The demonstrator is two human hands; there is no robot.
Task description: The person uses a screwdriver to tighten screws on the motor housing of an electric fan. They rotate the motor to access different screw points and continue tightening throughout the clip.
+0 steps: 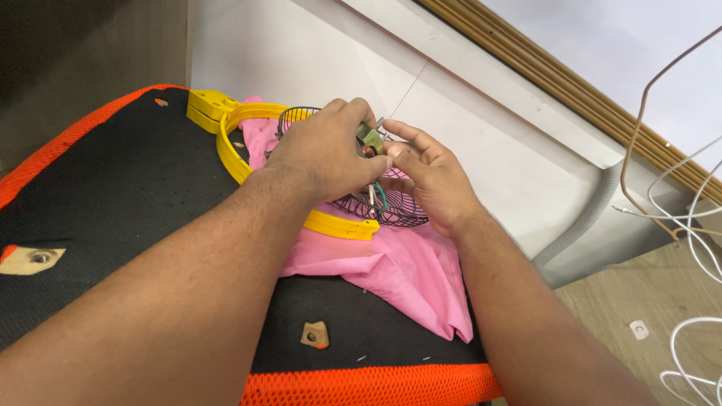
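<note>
My left hand (325, 150) is closed around a small metal motor-like part (368, 137) over a dark wire fan grille (391, 207). My right hand (429, 177) touches the same part from the right, fingers pinched at it. Thin white and green wires (378, 197) hang from the part into the grille. The grille sits inside a yellow plastic ring (226, 146), and both lie on a pink cloth (391, 271).
Everything rests on a black padded surface (128, 195) with an orange mesh border (361, 387). A white wall panel (489, 135) rises behind. A grey corrugated hose (587, 218), a bent brown wire (647, 113) and white cables (696, 353) lie to the right above a wooden floor.
</note>
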